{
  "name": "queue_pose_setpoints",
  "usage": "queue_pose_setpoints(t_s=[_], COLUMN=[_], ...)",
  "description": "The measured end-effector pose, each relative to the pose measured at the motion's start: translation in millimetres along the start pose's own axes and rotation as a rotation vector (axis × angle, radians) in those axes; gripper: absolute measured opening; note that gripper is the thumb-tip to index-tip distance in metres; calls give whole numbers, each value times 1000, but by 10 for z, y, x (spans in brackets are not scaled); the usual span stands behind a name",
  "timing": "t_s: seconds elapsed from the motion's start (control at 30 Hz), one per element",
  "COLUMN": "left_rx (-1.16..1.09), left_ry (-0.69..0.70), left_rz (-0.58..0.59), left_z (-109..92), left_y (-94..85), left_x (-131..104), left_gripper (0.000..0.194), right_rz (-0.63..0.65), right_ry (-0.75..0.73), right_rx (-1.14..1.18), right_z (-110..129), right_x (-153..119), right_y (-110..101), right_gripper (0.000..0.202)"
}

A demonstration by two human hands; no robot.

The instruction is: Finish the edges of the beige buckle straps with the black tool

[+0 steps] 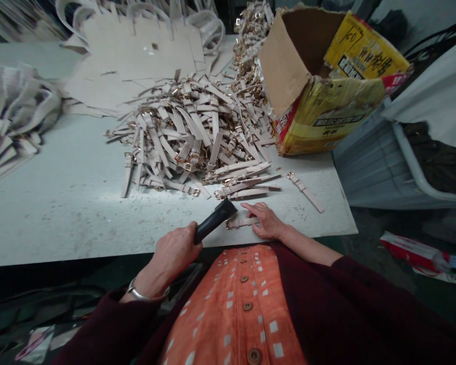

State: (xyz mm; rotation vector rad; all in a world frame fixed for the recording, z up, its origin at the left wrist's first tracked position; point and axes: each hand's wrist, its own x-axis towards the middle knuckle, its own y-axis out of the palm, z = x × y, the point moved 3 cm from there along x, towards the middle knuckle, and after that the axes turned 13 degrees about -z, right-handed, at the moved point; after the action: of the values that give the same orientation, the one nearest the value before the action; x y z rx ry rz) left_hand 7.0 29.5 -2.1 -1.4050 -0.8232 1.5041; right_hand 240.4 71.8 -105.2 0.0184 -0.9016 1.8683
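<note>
My left hand (178,251) is closed around the handle of a black hammer-like tool (215,220). Its wider head points up and to the right, above the table's front edge; its exact kind is unclear. Just right of it, a short beige buckle strap (240,223) lies flat, its gold buckle to the left. My right hand (266,221) holds the strap's right end against the table, index finger stretched toward the tool's head. Behind both hands, several similar straps (247,185) lie side by side, and a single strap (306,191) rests farther right.
A large heap of buckle straps (190,126) covers the table's middle. Right of it stands an open yellow cardboard box (327,114). Flat beige panels (137,50) lie behind, pale rope-like handles (19,99) at left. Beyond the table's right edge is a grey bin (368,167).
</note>
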Motion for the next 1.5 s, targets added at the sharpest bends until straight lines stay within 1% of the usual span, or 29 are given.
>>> queue_pose_setpoints(t_s=[0.07,0.13,0.23,0.33,0.43,0.5,0.57,0.7,0.83,0.9,0.97,1.07,1.2,1.37,1.43,1.5], left_rx=[12,17,10,-10,-18,-32,-59,-96,-98,-84,-76,-93,-127,-170,-149,-118], left_ry=[12,50,125,161,161,160,125,30,32,40,61,80,19,-49,-33,-1], left_rz=[1,7,30,60,30,1,-8,-19,9,37,64,70,70,43,47,68], left_z=[71,86,-1,-140,-228,-233,-186,-1,185,240,242,166,90,189,223,210], left_y=[-53,-94,-110,-74,-21,23,70,115,125,140,157,165,183,255,275,280], left_x=[-43,-97,-146,-114,-39,3,30,29,-79,-143,-179,-164,-115,-207,-274,-329], left_gripper=[29,30,29,29,27,28,30,30,30,30,31,31,30,29,29,30], right_rz=[-6,-11,-18,-14,-16,-20,-20,-12,-5,2,8,9,-9,-15,-19,-23], right_ry=[7,11,10,7,7,13,17,-12,-19,-14,-10,-12,-2,1,4,8], right_rx=[-7,-9,-8,-14,-29,-38,-40,-31,-34,-44,-51,-40,-35,-46,-51,-52], right_z=[-6,-3,8,14,9,4,3,25,40,38,30,15,0,2,4,6], right_x=[-9,-13,-10,-6,-5,-6,-6,-7,-6,-3,-1,0,0,-2,-3,-1], right_y=[8,13,11,7,4,4,5,4,-2,0,4,10,10,12,13,14], right_gripper=[76,75,73,74,76,77,76,76,70,66,63,60,57,48,44,41])
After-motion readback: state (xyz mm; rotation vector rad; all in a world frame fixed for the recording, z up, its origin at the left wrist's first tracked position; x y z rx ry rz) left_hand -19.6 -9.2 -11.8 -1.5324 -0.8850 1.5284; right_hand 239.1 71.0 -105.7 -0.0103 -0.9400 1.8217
